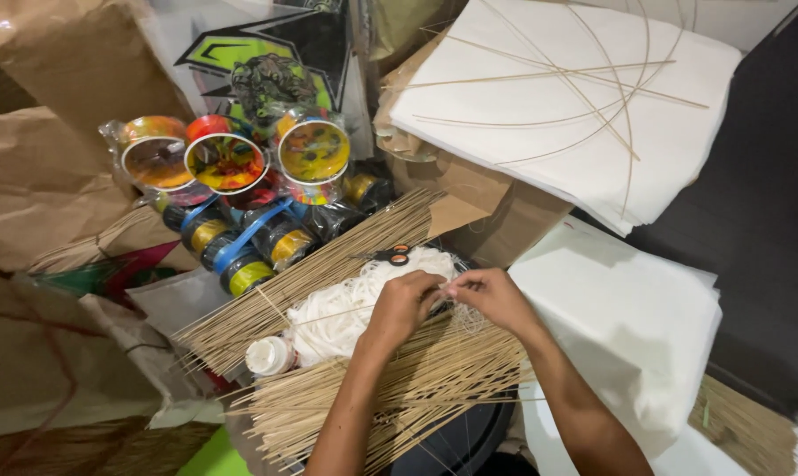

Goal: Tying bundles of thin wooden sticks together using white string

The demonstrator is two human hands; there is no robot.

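So the thing being worked on is a thin bamboo stick (328, 319) — pale, straw-coloured, really slim, lying at a slant across a heap of white string (346, 304), with its upper end pinched where the fingertips of both hands meet. The string is a loose, tangled mound sitting between two big bundles of the same kind of sticks (390, 388) — one fanned out behind it, the other spread in front, both lying flat and slanting the same way.

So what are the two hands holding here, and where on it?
Both hands, left and right, pinch something thin between their fingertips, apparently white thread from the pile above the bamboo sticks. Exactly what and where cannot be told.
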